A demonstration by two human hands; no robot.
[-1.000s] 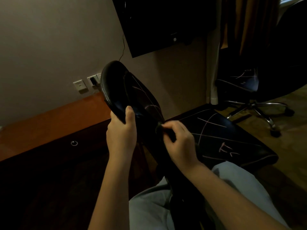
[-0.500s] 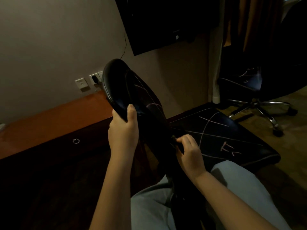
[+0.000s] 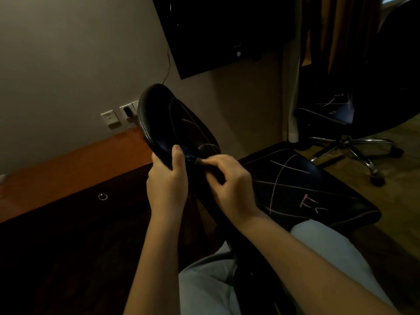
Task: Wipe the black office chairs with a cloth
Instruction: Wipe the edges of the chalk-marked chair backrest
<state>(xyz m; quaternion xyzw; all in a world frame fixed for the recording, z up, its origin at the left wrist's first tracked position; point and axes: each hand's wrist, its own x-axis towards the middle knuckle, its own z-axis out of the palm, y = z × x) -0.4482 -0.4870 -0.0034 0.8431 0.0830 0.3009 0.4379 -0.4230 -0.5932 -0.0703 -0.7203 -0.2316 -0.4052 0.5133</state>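
Right hand (image 3: 229, 187) with cloth (image 3: 199, 161) against backrest (image 3: 156, 119)

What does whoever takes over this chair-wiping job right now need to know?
Left hand: grips the side edge of the black padded leather backrest, which is held tilted.
Right hand: fingers pinch the small dark cloth against the backrest's face.
Right of that: black seat cushion with pale line marks across it.
Far right: second black office chair on a chrome base, no hand on it.
Done: cannot tell how much is wiped; pale lines show on backrest and seat.
Left: probably finish the backrest, then the seat, then the second chair.
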